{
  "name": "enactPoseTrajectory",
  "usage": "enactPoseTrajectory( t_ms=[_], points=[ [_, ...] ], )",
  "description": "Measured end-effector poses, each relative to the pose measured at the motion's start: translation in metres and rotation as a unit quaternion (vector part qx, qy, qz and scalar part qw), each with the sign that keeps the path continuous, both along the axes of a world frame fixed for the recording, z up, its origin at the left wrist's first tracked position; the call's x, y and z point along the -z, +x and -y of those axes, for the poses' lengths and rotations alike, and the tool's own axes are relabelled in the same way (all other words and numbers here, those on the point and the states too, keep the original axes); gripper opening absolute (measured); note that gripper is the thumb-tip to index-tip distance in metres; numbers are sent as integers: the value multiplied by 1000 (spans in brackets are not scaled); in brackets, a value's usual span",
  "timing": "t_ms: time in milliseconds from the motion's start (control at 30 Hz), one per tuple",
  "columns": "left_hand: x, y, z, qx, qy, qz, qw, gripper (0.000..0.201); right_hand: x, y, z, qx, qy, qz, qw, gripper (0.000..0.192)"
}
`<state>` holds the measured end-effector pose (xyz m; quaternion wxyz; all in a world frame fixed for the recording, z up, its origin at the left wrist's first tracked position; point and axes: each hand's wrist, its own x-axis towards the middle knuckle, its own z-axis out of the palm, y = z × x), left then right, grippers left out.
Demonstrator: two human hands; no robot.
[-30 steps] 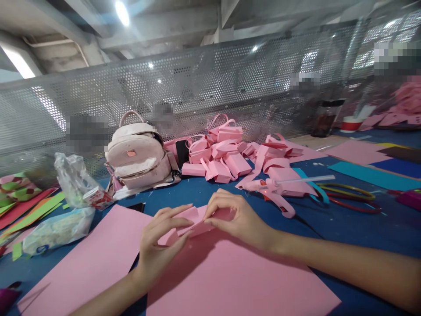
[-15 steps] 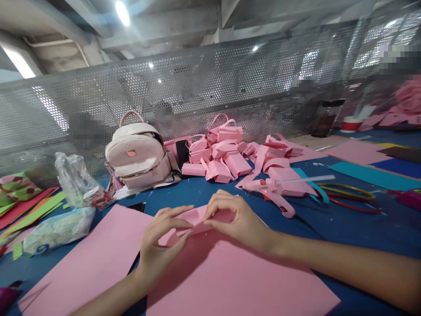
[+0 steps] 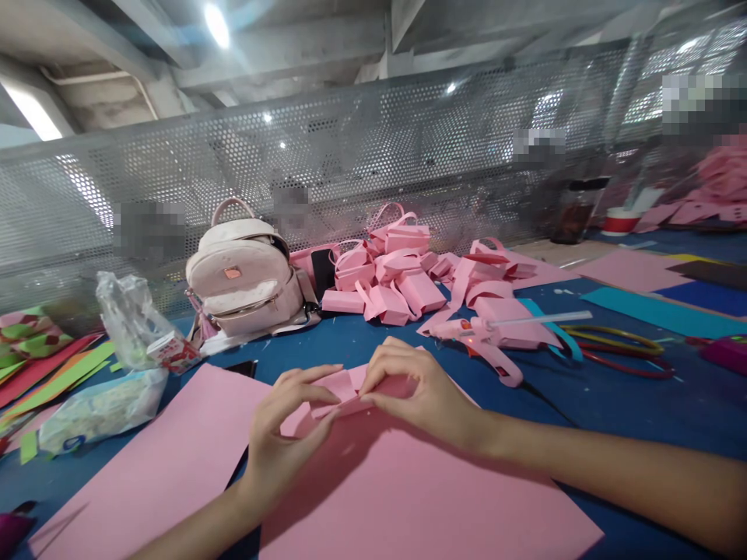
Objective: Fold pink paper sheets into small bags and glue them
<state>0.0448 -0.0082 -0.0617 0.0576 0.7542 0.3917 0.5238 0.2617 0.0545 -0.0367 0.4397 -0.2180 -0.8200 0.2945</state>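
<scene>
Between my two hands is a small folded pink paper box [image 3: 337, 389], its near wall standing up. My left hand [image 3: 285, 424] pinches the box's left part, thumb along the near wall and fingers over the inside. With thumb and fingertips, my right hand [image 3: 412, 389] grips the near wall toward the right and hides that end. Beneath the hands lies a large pink paper sheet [image 3: 420, 498]. Another pink sheet [image 3: 140, 467] is at the left. To the right of my right hand, a pink glue gun [image 3: 487, 350] rests on its side, with a clear glue stick poking out of its back.
A pile of pink paper baskets [image 3: 397, 272] stands behind the hands, beside a pale backpack [image 3: 242, 272]. Plastic bags [image 3: 102, 408] and coloured paper strips [image 3: 52, 385] lie left. Scissors [image 3: 618, 346] and teal paper [image 3: 665, 309] are right. A perforated metal screen [image 3: 350, 163] runs behind.
Both hands keep their grip on the paper box and have hardly moved. The whole view has shifted very slightly.
</scene>
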Motion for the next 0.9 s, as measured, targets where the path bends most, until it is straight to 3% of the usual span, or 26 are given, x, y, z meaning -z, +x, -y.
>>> enactPoseTrajectory(
  t_ms=[667,900],
  points=[
    [-2,5,5,-5,-27,12,1000,23,7,2,-1,-5,39,1,999,12],
    [-1,5,6,-9,-35,11,999,16,7,2,1,-11,63,7,998,10]
  ],
)
